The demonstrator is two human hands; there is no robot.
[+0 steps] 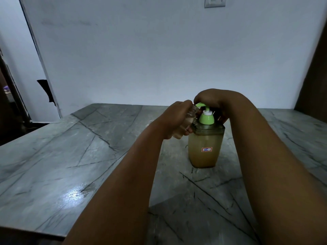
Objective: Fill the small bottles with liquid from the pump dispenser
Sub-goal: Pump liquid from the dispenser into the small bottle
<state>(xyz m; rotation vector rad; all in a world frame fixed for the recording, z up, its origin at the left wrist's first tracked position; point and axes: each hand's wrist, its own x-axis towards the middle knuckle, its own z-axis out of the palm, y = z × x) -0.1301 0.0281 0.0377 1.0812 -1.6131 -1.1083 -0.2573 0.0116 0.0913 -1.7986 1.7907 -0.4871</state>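
With the left hand [174, 117] grasping a small bottle [185, 123] tilted at the spout and the right hand [210, 100] curled over the pump dispenser [204, 145] on the bench [88, 147], press slowly (mouth under nozzle) to avoid spills.

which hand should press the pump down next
The right hand: it already rests on top of the green pump head, while the left hand grips the small bottle at the spout.
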